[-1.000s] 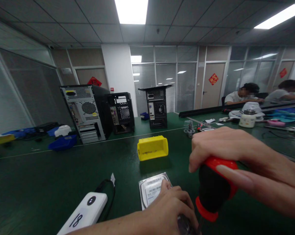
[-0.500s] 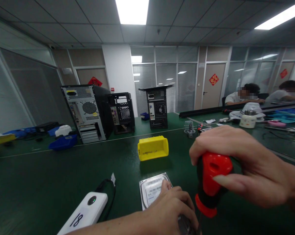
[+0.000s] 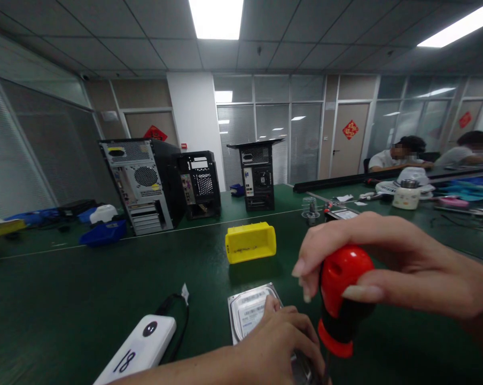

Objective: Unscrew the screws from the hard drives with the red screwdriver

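My right hand [image 3: 402, 267] is closed on the red and black handle of a screwdriver [image 3: 340, 299], held upright with its shaft pointing down. The screwdriver's tip is out of sight at the bottom edge. A silver hard drive [image 3: 249, 310] with a white label lies on the green table, and my left hand [image 3: 281, 342] grips it with curled fingers. Under those fingers, close to the screwdriver shaft, shows a shiny dark metal part [image 3: 303, 369]; whether it belongs to the drive I cannot tell.
A yellow bin [image 3: 250, 243] with small bits inside lies beyond the drive. To the left is a white power bank [image 3: 139, 347] with a black cable. Computer cases [image 3: 145, 187] stand at the back. A cup [image 3: 406, 195] is at right; people sit beyond.
My right hand has shifted its hold on the screwdriver handle, its fingers now reaching further left and looser. My left hand and the drive stay in place.
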A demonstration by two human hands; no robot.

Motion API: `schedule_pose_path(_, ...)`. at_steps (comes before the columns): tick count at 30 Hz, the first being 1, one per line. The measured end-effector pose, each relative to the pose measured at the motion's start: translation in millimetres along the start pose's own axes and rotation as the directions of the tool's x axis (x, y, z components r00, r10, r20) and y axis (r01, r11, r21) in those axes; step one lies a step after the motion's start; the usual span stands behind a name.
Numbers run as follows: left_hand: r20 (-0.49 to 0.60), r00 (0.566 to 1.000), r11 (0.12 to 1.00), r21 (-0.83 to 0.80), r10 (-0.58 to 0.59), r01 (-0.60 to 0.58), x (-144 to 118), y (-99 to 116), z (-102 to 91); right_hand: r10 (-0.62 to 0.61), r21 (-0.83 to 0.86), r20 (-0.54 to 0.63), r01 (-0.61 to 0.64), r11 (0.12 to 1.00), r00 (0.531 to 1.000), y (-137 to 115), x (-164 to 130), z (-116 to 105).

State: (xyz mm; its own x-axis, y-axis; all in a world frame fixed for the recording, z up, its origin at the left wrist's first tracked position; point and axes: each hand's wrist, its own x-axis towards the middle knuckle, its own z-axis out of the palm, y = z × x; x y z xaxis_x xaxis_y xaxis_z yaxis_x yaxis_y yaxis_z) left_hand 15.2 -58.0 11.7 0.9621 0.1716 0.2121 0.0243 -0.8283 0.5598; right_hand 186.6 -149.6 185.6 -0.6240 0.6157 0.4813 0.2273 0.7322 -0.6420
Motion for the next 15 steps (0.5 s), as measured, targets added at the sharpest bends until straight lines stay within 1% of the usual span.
schedule_pose_path(3, -0.002, 1.000, 1.000, -0.029, 0.003, -0.003, -0.9, 1.3, -0.3, -0.035, -0.124, -0.023, 0.032, 0.992, 0.999, 2.8, 1.2, 0.3)
schedule_pose_path(6, 0.006, 1.000, 0.999, -0.036, 0.005, -0.005, -0.4, 1.4, -0.4, -0.065, -0.266, -0.044, 0.051, 0.963, 0.997, 5.1, 1.8, 2.0)
schedule_pose_path(9, 0.020, 1.000, 0.999, -0.043, 0.003, -0.002, 0.4, 0.6, -0.8, -0.063, -0.354, -0.053, 0.040, 0.934, 0.997, 5.1, 1.1, 3.4)
schedule_pose_path(12, 0.028, 1.000, 0.999, -0.050, 0.000, 0.001, 0.6, 0.2, -1.7, -0.060, -0.368, -0.052, 0.036, 0.929, 0.997, 2.7, -1.6, 3.0)
schedule_pose_path(15, -0.003, 1.000, 0.997, -0.076, 0.021, -0.021, 0.2, 0.5, -2.2, -0.089, -0.305, -0.035, 0.074, 0.949, 0.995, 0.0, -4.3, 1.7)
